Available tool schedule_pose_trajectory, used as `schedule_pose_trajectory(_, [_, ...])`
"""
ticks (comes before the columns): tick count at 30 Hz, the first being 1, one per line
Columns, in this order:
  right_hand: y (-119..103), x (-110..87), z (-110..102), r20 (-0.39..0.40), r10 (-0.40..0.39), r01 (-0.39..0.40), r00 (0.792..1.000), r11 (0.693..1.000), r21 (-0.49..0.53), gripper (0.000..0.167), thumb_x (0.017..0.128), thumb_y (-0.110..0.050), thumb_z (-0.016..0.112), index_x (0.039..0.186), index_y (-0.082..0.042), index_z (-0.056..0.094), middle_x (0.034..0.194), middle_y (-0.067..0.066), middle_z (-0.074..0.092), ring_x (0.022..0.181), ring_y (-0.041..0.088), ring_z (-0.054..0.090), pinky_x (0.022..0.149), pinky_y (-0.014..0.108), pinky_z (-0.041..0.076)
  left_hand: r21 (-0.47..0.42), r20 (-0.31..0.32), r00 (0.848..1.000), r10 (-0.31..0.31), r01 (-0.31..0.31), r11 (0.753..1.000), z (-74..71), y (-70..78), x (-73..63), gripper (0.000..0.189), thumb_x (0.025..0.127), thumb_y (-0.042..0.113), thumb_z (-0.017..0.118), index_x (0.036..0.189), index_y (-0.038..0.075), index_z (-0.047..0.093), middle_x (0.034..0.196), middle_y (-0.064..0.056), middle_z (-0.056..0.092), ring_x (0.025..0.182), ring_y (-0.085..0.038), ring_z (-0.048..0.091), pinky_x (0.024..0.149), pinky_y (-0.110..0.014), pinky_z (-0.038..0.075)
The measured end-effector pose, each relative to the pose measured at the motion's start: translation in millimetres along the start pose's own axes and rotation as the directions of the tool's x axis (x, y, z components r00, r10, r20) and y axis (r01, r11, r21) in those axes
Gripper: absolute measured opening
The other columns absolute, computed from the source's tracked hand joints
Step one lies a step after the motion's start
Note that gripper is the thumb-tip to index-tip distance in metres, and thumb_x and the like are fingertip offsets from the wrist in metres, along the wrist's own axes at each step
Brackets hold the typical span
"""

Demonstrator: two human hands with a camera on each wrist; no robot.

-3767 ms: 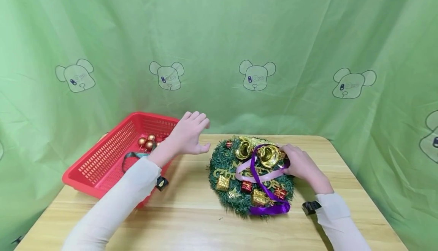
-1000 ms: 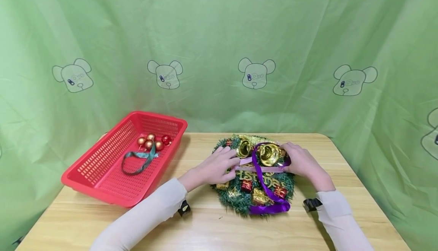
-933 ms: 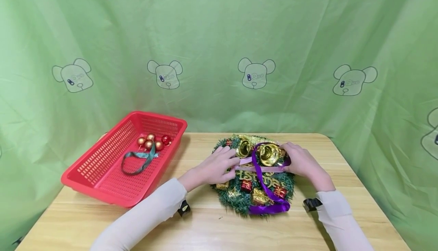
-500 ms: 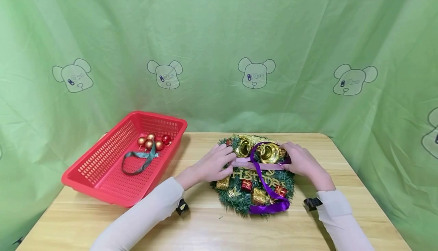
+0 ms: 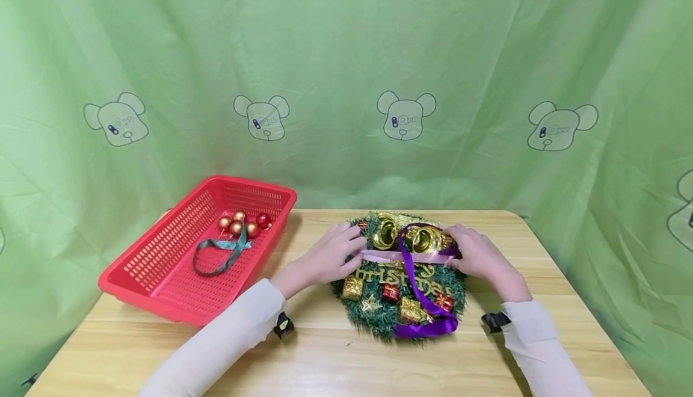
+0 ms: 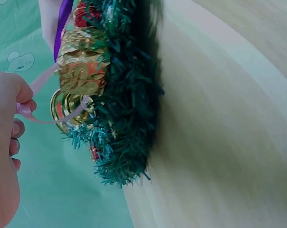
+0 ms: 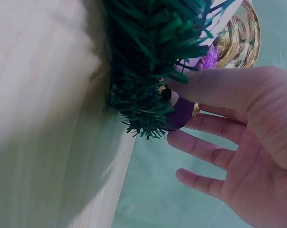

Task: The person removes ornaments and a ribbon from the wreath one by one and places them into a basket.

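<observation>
A round green Christmas wreath [image 5: 381, 322] lies on the table, decked with small gift boxes, a star and gold lettering. Two gold bells [image 5: 385, 234] sit at its far side. My left hand [image 5: 330, 257] pinches a pink ribbon [image 5: 384, 257] at the wreath's left; the left wrist view shows the ribbon looped toward a bell. At the right edge, the thumb and fingers of my right hand [image 5: 482, 258] hold a purple ribbon [image 7: 182, 114] against the greenery, its last fingers spread. Another length of that ribbon drapes down over the lettering. The pink ribbon's right end disappears at the right hand.
Left of the wreath stands a red plastic basket [image 5: 143, 298] with slotted walls. Several gold baubles [image 5: 236, 228], a red bauble [image 5: 263, 221] and a dark teal ribbon [image 5: 234, 258] lie inside. A green curtain [image 5: 335, 162] hangs behind the wooden table [image 5: 335, 361].
My left hand came from over the basket to the wreath and took hold of the pink ribbon. It then drew the ribbon slightly left and taut. My right hand has hardly moved.
</observation>
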State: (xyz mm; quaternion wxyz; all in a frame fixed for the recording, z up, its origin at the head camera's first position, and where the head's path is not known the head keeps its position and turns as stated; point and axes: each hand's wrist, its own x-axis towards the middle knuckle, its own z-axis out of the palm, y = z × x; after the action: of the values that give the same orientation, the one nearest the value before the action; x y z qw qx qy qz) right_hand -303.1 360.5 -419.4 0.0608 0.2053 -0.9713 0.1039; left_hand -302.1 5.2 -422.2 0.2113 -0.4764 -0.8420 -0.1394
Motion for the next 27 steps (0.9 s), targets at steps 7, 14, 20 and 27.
schedule_pose_trajectory(7, [1,0.7,1,-0.004,-0.003,0.003,1.000,1.000,-0.008,0.070,0.076,-0.011,0.085,0.136,0.007,0.054,0.132,0.030,0.060,0.118,0.053,0.058,0.101,0.068,0.043,-0.004,-0.006,1.000,-0.022,0.022,1.000,-10.7,-1.4,0.7,0.005,0.096,0.020,0.058,0.091,0.017,0.058,0.087,0.003,0.044,0.084,-0.014,0.037,0.080,-0.029,0.033])
schedule_pose_trajectory(14, [0,2.0,1,-0.007,0.002,-0.002,1.000,1.000,-0.019,0.070,0.076,-0.013,0.086,0.135,0.008,0.054,0.129,0.029,0.061,0.116,0.052,0.059,0.099,0.068,0.045,0.028,-0.029,0.999,-0.030,0.031,0.999,-23.4,-5.1,-1.8,0.007,0.095,0.019,0.057,0.088,0.017,0.058,0.086,0.003,0.044,0.084,-0.014,0.037,0.080,-0.029,0.032])
schedule_pose_trajectory(20, [0,1.4,1,-0.005,0.003,-0.003,1.000,1.000,-0.022,0.071,0.076,-0.012,0.085,0.136,0.008,0.054,0.132,0.030,0.060,0.117,0.053,0.058,0.100,0.068,0.043,0.067,-0.066,0.998,-0.015,0.019,0.998,-32.8,-12.9,-6.2,0.004,0.093,0.017,0.061,0.090,0.016,0.062,0.086,0.003,0.048,0.084,-0.015,0.039,0.081,-0.032,0.037])
schedule_pose_trajectory(27, [1,2.3,3,-0.010,-0.001,0.000,1.000,1.000,-0.025,0.070,0.075,-0.012,0.086,0.135,0.007,0.055,0.129,0.029,0.061,0.115,0.051,0.059,0.100,0.067,0.045,0.075,0.005,1.000,-0.017,0.017,0.997,-38.4,-15.3,-13.2,0.004,0.091,0.017,0.063,0.088,0.018,0.062,0.085,0.003,0.045,0.085,-0.016,0.038,0.081,-0.032,0.033])
